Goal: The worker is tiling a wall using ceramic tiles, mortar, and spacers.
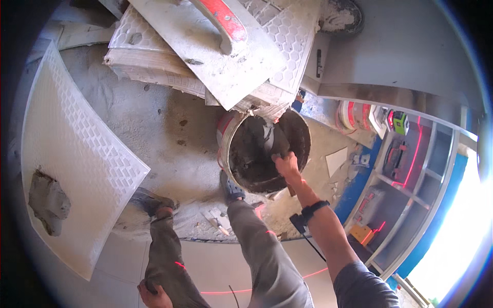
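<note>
My right hand (287, 167) is closed round a mortar-coated trowel (278, 142), whose handle is mostly hidden in the grip. The tool's blade is down inside a round bucket (307, 134), which holds wet grey mortar (247, 149). My left hand (155, 296) lies against my left leg at the lower edge, holding nothing, its fingers partly out of sight. Beyond the bucket, a flat steel trowel with a red handle (226, 19) rests on a stack of tiles (149, 64).
A large tile (77, 149) with a patterned back stands at the left, bearing a lump of mortar (49, 201). A shelf unit (405, 192) is at the right, near a green laser level (400, 123). Tile scraps (336, 161) and a small tool (220, 226) lie on the floor.
</note>
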Demonstrator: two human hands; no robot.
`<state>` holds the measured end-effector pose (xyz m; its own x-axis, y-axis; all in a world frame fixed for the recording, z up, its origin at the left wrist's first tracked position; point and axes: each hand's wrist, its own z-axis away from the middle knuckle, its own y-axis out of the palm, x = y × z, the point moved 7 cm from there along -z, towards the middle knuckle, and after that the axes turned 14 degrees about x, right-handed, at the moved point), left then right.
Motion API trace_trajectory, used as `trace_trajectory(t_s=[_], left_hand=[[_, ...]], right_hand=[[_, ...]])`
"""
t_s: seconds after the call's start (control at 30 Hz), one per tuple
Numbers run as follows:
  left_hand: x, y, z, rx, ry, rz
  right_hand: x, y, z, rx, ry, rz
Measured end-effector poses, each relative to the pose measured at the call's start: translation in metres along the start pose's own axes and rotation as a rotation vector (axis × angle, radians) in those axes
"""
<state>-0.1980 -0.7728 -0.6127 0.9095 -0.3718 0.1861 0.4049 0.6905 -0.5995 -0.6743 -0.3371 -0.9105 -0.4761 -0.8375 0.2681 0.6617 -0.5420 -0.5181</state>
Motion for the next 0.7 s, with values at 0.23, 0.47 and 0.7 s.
trace_trajectory(t_s=[0.23, 0.47, 0.7], left_hand=[[-0.053, -0.027, 0.001, -0.094, 0.069, -0.103], [-0.061, -0.033, -0.017, -0.131, 0.215, -0.15], [-0.066, -0.048, -0.01, -0.19, 0.115, -0.223]], right_hand=[[0.019, 0.054, 0.038, 0.182, 0.02, -0.748], [0.027, 0.059, 0.023, 0.199, 0.047, -0.762], [0.044, 0.052, 0.069, 0.287, -0.009, -0.863]])
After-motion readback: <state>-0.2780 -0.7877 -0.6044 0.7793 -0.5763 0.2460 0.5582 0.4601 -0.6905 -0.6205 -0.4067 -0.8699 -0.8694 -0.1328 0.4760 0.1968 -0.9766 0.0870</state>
